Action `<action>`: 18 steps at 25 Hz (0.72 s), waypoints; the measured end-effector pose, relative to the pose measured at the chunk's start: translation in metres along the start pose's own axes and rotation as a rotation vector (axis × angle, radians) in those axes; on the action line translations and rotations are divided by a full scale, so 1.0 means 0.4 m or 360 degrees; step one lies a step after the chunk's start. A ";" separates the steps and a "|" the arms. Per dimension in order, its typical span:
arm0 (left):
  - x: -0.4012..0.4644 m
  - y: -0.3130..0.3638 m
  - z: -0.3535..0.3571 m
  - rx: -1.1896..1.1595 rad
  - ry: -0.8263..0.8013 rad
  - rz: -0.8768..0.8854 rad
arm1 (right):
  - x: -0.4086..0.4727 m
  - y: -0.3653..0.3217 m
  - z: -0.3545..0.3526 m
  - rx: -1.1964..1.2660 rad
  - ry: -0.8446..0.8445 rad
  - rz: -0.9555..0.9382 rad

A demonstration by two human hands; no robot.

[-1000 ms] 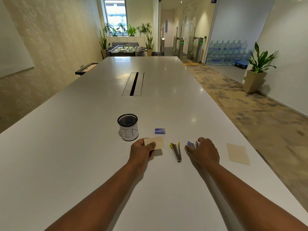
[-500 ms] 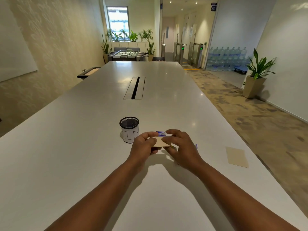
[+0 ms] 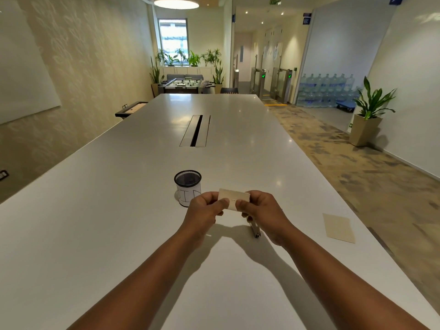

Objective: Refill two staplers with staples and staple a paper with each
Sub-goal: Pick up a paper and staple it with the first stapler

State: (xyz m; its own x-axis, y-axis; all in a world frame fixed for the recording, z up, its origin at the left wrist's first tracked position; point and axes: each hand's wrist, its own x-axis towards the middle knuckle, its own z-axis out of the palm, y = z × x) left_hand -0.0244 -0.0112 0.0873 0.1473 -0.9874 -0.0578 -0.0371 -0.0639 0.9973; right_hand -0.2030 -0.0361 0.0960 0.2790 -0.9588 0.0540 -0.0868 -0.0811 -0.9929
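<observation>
On the table (image 3: pixel 142 234), both hands lift the paper (image 3: pixel 234 198) long axis left-right, left grip (image 3: pixel 204 208) and right grip (image 3: pixel 262 210) each pinching an end, while the stapler (image 3: pixel 255 229) lies under the right hand, nearer that side.

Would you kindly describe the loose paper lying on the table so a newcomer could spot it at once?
Start at the long white table and follow its right edge toward the person. There a flat beige paper sheet lies alone, right of the right hand. Unlike the small beige card pinched by both hands, it is untouched.
</observation>
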 end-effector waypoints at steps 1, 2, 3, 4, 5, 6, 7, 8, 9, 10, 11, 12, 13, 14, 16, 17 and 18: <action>-0.002 0.004 -0.001 -0.0047 0.0000 -0.0014 | -0.001 -0.004 0.001 0.0030 -0.0020 0.0043; -0.003 0.008 -0.001 -0.0118 0.0010 -0.0044 | -0.002 -0.008 0.002 0.0063 -0.0017 0.0077; -0.003 0.011 -0.001 -0.0200 0.0021 -0.0085 | -0.003 -0.011 0.003 0.0109 0.0005 0.0102; -0.002 0.012 -0.001 -0.0269 0.0028 -0.0123 | -0.003 -0.014 0.005 0.0156 0.0034 0.0117; -0.001 0.015 0.000 -0.0319 0.0028 -0.0159 | -0.003 -0.016 0.006 0.0189 0.0060 0.0122; -0.001 0.016 0.000 -0.0361 0.0025 -0.0190 | -0.003 -0.018 0.007 0.0208 0.0075 0.0119; 0.000 0.019 0.000 -0.0394 0.0019 -0.0214 | -0.002 -0.020 0.008 0.0223 0.0080 0.0113; 0.001 0.020 0.000 -0.0418 0.0012 -0.0231 | -0.002 -0.021 0.010 0.0238 0.0079 0.0108; 0.002 0.022 0.000 -0.0432 0.0004 -0.0244 | -0.002 -0.022 0.012 0.0253 0.0079 0.0107; 0.002 0.025 0.000 -0.0442 0.0006 -0.0250 | -0.002 -0.023 0.014 0.0265 0.0089 0.0114; 0.002 0.028 0.001 -0.0449 0.0020 -0.0254 | -0.003 -0.024 0.015 0.0276 0.0111 0.0129; 0.002 0.030 0.002 -0.0457 0.0042 -0.0254 | -0.003 -0.024 0.016 0.0291 0.0138 0.0144; 0.001 0.032 0.003 -0.0455 0.0065 -0.0245 | -0.003 -0.024 0.017 0.0312 0.0158 0.0154; 0.001 0.034 0.004 -0.0444 0.0080 -0.0228 | -0.002 -0.024 0.019 0.0337 0.0166 0.0157; 0.001 0.037 0.008 -0.0410 0.0092 -0.0194 | -0.003 -0.024 0.019 0.0383 0.0164 0.0161; 0.001 0.039 0.009 -0.0398 0.0086 -0.0190 | -0.003 -0.024 0.019 0.0402 0.0170 0.0165; -0.001 0.040 0.011 -0.0394 0.0075 -0.0196 | -0.004 -0.024 0.019 0.0421 0.0182 0.0173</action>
State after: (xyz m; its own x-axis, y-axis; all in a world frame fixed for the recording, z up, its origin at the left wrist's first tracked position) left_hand -0.0292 -0.0126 0.1032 0.1817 -0.9662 -0.1830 0.2256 -0.1401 0.9641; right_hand -0.1953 -0.0317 0.1047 0.1709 -0.9836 -0.0575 0.1463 0.0830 -0.9858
